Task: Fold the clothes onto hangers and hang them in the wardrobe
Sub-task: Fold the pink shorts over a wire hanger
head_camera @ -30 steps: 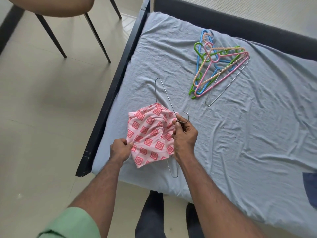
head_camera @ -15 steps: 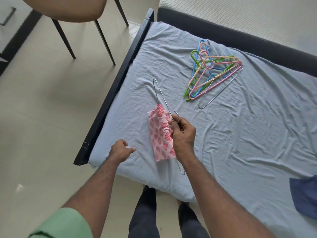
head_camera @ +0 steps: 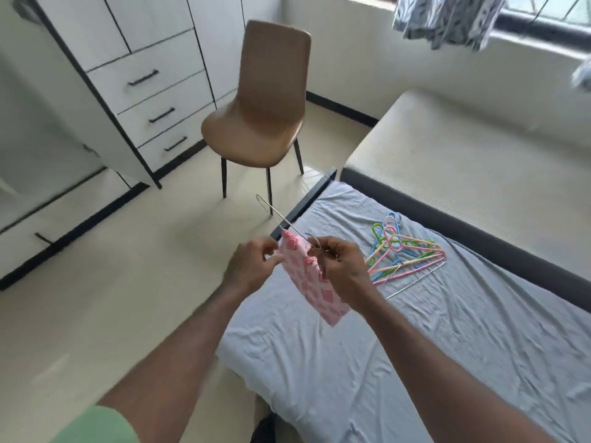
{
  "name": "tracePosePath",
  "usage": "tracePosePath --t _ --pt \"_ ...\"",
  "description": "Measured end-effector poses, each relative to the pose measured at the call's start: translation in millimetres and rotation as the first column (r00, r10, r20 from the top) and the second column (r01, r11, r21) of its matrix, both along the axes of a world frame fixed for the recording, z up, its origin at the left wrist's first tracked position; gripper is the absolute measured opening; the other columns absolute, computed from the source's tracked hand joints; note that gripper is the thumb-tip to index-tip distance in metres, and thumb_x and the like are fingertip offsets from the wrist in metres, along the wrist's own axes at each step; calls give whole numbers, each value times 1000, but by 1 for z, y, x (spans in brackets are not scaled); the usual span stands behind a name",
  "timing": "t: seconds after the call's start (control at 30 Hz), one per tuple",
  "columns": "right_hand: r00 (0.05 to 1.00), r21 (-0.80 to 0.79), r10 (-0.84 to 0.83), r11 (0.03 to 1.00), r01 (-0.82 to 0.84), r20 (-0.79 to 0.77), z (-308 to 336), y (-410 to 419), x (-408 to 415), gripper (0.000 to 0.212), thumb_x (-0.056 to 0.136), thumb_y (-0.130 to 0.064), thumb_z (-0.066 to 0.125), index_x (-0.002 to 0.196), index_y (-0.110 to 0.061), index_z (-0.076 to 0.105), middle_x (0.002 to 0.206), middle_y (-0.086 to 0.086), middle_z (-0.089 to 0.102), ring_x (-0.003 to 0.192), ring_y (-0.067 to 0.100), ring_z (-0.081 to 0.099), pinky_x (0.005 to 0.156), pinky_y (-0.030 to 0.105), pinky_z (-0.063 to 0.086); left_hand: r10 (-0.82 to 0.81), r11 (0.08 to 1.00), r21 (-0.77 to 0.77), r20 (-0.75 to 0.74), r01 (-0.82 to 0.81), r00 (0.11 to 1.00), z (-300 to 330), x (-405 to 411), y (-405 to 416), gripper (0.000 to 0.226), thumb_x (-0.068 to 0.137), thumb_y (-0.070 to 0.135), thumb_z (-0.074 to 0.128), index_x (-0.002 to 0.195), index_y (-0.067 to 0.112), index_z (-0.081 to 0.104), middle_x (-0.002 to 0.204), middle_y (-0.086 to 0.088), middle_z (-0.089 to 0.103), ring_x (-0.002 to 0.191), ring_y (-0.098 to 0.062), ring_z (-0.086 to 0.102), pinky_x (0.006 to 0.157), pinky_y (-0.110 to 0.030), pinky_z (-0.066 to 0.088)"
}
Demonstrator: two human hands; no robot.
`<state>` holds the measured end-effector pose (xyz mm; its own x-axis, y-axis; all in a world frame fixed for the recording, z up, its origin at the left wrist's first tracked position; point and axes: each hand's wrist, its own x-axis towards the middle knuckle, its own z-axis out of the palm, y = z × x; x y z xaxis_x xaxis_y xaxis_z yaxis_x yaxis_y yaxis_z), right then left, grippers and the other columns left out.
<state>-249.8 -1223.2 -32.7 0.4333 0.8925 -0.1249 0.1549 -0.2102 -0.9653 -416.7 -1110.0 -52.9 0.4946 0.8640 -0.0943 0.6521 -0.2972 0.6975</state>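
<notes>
The pink patterned cloth [head_camera: 311,279] hangs folded over a wire hanger [head_camera: 281,220], and both are held up in the air above the near-left corner of the bed [head_camera: 415,346], not resting on it. Lifted like this, the cloth drapes freely and the hanger's hook is kept clear, which suits carrying it to the wardrobe [head_camera: 134,91] that stands well left of the bed, past the brown chair [head_camera: 265,107].

The right hand [head_camera: 343,270] is raised in front of the chest, its fingers [head_camera: 332,251] clenched round the hanger's neck just below the hook, pinching wire and cloth together; the forearm reaches in from the lower right. The left hand [head_camera: 252,266] comes in from the lower left, its fingers [head_camera: 271,251] curled onto the cloth's upper edge beside the wire, seemingly steadying the cloth on the hanger. The picture is blurred here, so the exact grip is uncertain.

The pile of coloured plastic hangers [head_camera: 406,251] lies on the bed's sheet, just right of the hands. The wardrobe's interior cannot be seen from here. Other patterned fabric [head_camera: 447,20] hangs by the window, far above the bed.
</notes>
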Motion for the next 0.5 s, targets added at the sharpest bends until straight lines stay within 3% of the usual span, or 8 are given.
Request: tracePosePath --t 0.07,0.2,0.33,0.4,0.5 --pt "991 12 94 995 -95 95 42 18 -10 29 91 -10 65 90 -36 79 72 -11 71 57 -1 56 60 34 49 126 989 77 53 -130 991 52 -18 8 15 89 27 75 92 12 75 84 -1 73 74 -17 66 71 -31 52" --pt "958 46 252 964 -260 136 120 57 -51 21 97 0 61 109 -10 76 91 1 76 61 3 61 59 27 50 198 922 330 47 -203 979 139 -80 25 19 88 27 77 100 14 73 91 -2 70 84 -20 64 78 -40 56" --pt "920 133 370 913 -386 129 197 95 -99 24 98 8 56 106 -8 72 90 10 74 54 3 56 49 19 45 186 765 637 -81 -92 979 220 -138 48 34 86 32 78 119 26 72 114 2 67 109 -21 57 88 -39 38" --pt "900 180 424 882 -435 99 234 119 -124 29 96 11 53 105 -10 70 88 15 75 54 8 54 45 22 42 188 689 724 -133 -34 973 262 -167 60 25 89 34 73 114 32 75 116 7 67 110 -18 57 84 -36 27" --pt "872 254 484 837 -486 72 286 153 -167 32 93 12 52 105 -13 68 82 13 75 54 14 52 45 26 38 214 639 769 -158 -16 964 322 -210 74 14 95 32 67 103 28 78 101 8 72 99 -20 61 85 -42 33"
